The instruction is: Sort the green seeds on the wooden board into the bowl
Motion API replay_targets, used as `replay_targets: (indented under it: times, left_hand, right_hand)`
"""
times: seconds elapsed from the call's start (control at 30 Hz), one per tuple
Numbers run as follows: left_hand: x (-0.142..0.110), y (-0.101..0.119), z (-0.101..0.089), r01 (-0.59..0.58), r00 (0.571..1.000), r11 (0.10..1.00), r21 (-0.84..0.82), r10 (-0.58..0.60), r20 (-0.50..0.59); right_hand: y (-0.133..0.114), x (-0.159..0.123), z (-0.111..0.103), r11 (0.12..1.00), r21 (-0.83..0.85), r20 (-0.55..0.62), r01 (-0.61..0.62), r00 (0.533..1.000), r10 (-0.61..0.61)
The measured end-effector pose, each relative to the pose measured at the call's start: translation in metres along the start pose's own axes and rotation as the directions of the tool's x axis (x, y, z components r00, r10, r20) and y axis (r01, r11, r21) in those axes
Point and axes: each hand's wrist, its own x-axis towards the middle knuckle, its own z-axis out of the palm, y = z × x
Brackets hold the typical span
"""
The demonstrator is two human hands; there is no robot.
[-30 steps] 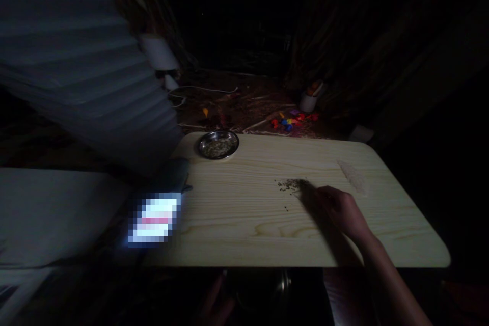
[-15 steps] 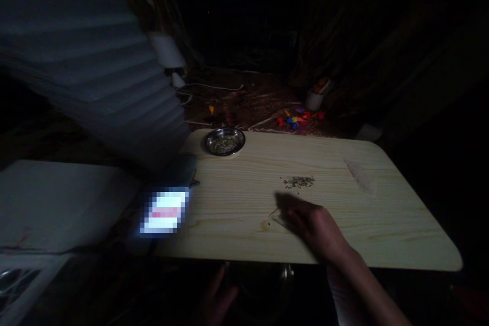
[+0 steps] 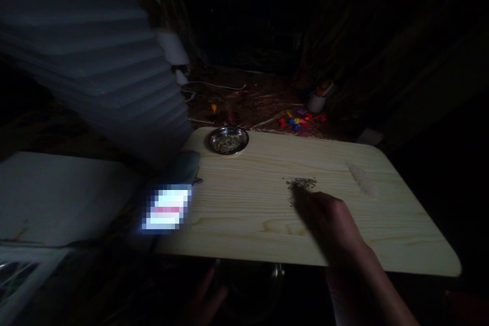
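My right hand [image 3: 324,216] lies on a light wooden table [image 3: 248,198], its fingers stretched toward a small heap of dark seeds [image 3: 301,182], fingertips just below it. Whether the fingers hold anything is blurred. My left hand [image 3: 204,295] sits in shadow under the table's near edge, next to a dim metal vessel [image 3: 252,285]; its fingers are too dark to read. A small steel bowl [image 3: 228,140] with greenish bits stands at the table's far left corner. A pale heap of grains [image 3: 362,180] lies at the right.
A glowing screen [image 3: 166,209] rests at the table's left edge beside a white surface [image 3: 64,198]. A large ribbed white shape [image 3: 84,46] fills the upper left. On the floor beyond lie coloured toys [image 3: 300,119], a white cup [image 3: 317,101] and cables.
My right hand went from the seed heap down-left toward the table's near edge, then came back up to just below the heap. The view shifted slightly.
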Motion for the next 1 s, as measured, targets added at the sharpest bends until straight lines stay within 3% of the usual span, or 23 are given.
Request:
replay_targets:
  times: [0.1, 0.23, 0.4, 0.53, 0.63, 0.8, 0.93, 1.0]
  left_hand:
    - [-0.008, 0.019, 0.000, 0.083, 0.996, 0.995, 0.046, -0.085, 0.033]
    - [-0.014, 0.026, 0.001, 0.042, 0.999, 0.996, 0.079, -0.044, 0.022]
    - [-0.011, 0.017, 0.002, 0.014, 0.997, 1.000, 0.028, -0.016, 0.080]
    - [-0.016, 0.029, 0.000, 0.026, 0.998, 0.995, 0.101, -0.032, 0.055]
    - [-0.021, 0.044, 0.003, -0.003, 0.997, 0.992, 0.129, -0.006, 0.073]
    - [-0.022, 0.059, 0.021, -0.007, 0.992, 0.993, 0.118, -0.008, 0.125]
    - [-0.023, 0.059, 0.033, -0.079, 0.996, 0.981, 0.178, 0.070, 0.053]
    - [-0.023, 0.057, 0.035, -0.078, 0.994, 0.986, 0.149, 0.064, 0.091]
  right_hand:
    - [-0.013, -0.013, 0.000, 0.997, 0.035, 0.106, 0.062, 0.992, -0.065]
    - [-0.016, -0.023, 0.002, 0.995, 0.087, 0.113, 0.057, 0.991, -0.066]
    - [-0.035, -0.030, 0.032, 0.987, 0.117, 0.135, 0.106, 0.983, -0.122]
    - [-0.054, -0.044, 0.043, 0.969, 0.207, 0.215, 0.131, 0.961, -0.176]
    - [-0.037, -0.044, 0.025, 0.965, 0.251, 0.172, 0.079, 0.977, -0.125]
    - [0.013, -0.026, -0.012, 0.992, 0.121, -0.069, -0.031, 0.997, 0.039]
    - [0.016, -0.018, -0.008, 0.997, 0.079, -0.080, -0.021, 0.996, 0.027]
    - [0.013, -0.018, -0.003, 0.998, 0.064, -0.074, -0.014, 0.997, 0.019]
